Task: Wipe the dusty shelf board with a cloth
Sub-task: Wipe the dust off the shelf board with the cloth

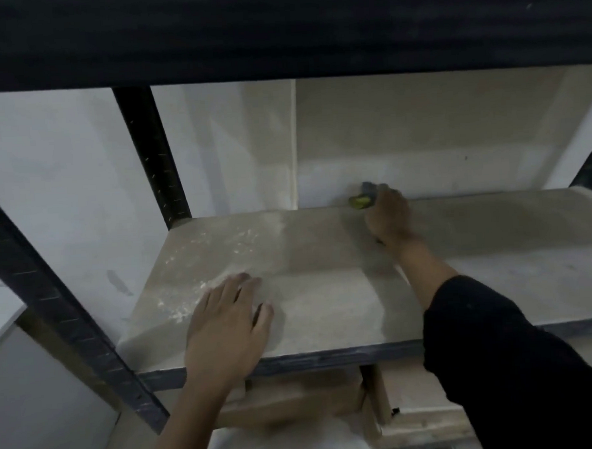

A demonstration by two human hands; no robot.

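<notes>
The shelf board (319,302) is a pale grey slab in a black metal rack, with white dust specks over its left part. My right hand (388,216) reaches to the board's back edge by the wall, closed on a yellow-green and grey cloth (363,197) that sticks out past the fingers. My left hand (226,322) lies flat, fingers apart, on the board's front left, beside the dust patch; it holds nothing. A black sleeve covers my right forearm.
A black upper shelf beam (277,33) runs across overhead. Black uprights (152,156) stand at the back left, and a slanted one (51,299) at the front left. Wooden pieces (297,399) lie on the level below. White walls close the back.
</notes>
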